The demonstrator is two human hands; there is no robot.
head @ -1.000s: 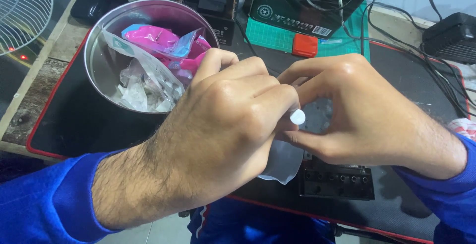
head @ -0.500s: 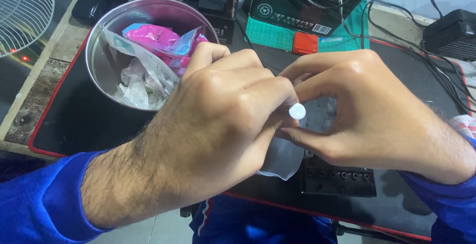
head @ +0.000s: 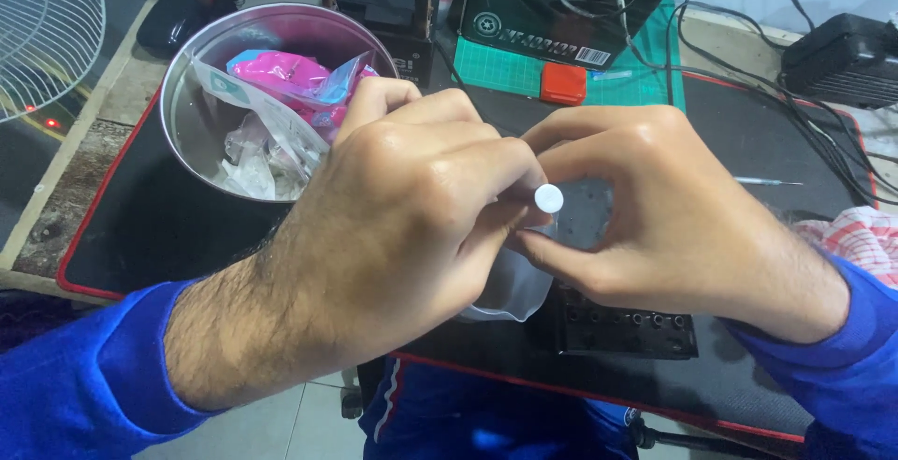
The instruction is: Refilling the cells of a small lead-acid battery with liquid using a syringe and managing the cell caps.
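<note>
- A small white round cap (head: 548, 198) is pinched between the fingertips of the left hand (head: 402, 226), which are closed on it.
- The right hand (head: 673, 226) is curled at 3 o'clock of the cap; what it grips cannot be told.
- A clear plastic piece (head: 505, 287) hangs at 6 o'clock, above a black block with holes (head: 627, 324).
- Risk: with a slackened pinch, the cap may be dropped toward the steel bowl (head: 187, 133) at 10 o'clock or off the mat (head: 131, 236).

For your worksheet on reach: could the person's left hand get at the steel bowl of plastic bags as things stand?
Probably yes: the steel bowl lies just beyond the left hand with nothing between, though that hand is pinching a small white cap.
</note>
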